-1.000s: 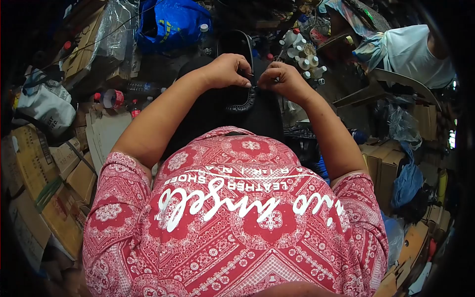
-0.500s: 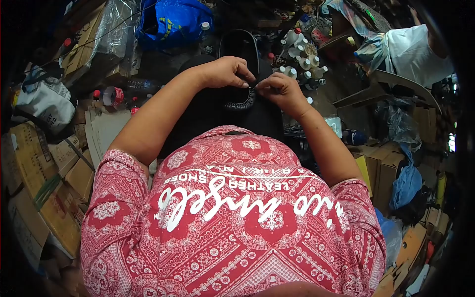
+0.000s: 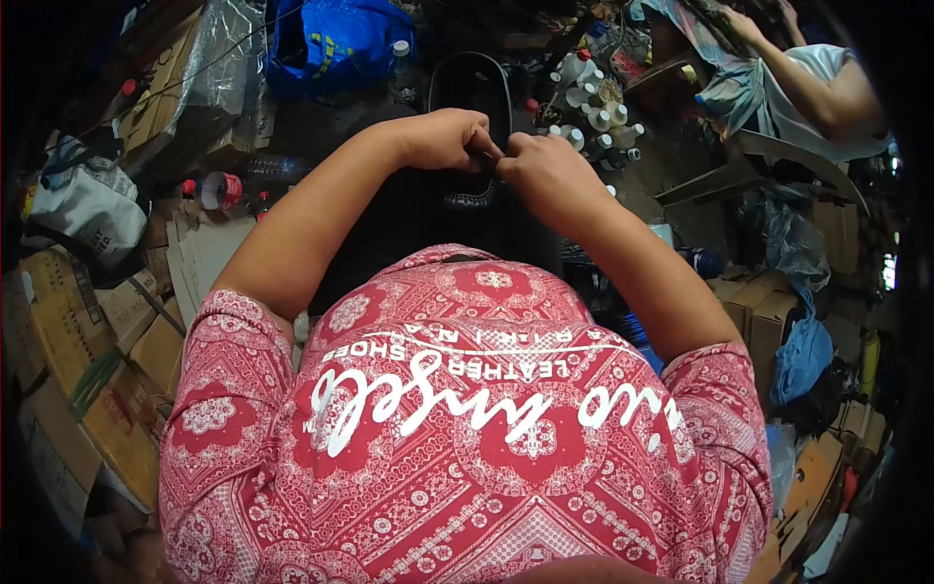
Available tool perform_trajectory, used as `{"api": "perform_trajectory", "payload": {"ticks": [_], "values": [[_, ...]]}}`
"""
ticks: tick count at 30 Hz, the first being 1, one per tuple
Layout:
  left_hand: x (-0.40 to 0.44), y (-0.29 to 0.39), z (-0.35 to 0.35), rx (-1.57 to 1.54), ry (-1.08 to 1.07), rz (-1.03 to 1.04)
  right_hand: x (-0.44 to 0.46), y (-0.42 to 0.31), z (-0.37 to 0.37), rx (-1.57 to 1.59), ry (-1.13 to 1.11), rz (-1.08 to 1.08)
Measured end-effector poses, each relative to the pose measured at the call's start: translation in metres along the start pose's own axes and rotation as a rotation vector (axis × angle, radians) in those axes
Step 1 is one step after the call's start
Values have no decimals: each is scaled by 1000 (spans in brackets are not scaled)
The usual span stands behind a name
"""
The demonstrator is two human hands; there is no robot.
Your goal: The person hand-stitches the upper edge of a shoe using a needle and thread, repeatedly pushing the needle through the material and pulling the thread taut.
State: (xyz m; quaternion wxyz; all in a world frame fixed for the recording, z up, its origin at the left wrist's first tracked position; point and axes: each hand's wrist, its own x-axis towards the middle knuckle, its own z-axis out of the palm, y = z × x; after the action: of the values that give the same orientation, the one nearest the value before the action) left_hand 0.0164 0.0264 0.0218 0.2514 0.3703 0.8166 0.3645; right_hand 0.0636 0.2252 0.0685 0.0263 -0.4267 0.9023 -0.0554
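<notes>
The left hand (image 3: 448, 140) and right hand (image 3: 553, 177) nearly meet over the black shoe (image 3: 471, 201) on the lap (image 3: 375, 229); whether either grip clamps its edge cannot be told. Steadying that edge should help.

A cluttered workshop strewn with cardboard (image 3: 68, 336) and bottles (image 3: 595, 117)
</notes>
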Motion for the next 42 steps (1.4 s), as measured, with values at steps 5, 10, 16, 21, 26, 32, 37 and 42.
{"api": "perform_trajectory", "payload": {"ticks": [5,10,16,21,26,32,37,42], "values": [[7,-4,7,25,173,-46,6,1,3,-153,-99,-17],[12,-14,2,58,257,71,-1,4,-3,40,-32,50],[12,-11,10,124,362,60,-1,17,30,407,74,216],[-39,30,35,145,768,-40,-16,29,30,887,42,381],[-111,45,32,-175,290,-407,-48,67,28,1804,-7,536],[-113,14,-6,193,590,-459,-62,83,31,1836,170,516],[-48,41,10,-1368,765,14,-44,47,41,798,51,575],[-62,-30,7,-1665,406,129,-71,52,61,224,23,273]]}}
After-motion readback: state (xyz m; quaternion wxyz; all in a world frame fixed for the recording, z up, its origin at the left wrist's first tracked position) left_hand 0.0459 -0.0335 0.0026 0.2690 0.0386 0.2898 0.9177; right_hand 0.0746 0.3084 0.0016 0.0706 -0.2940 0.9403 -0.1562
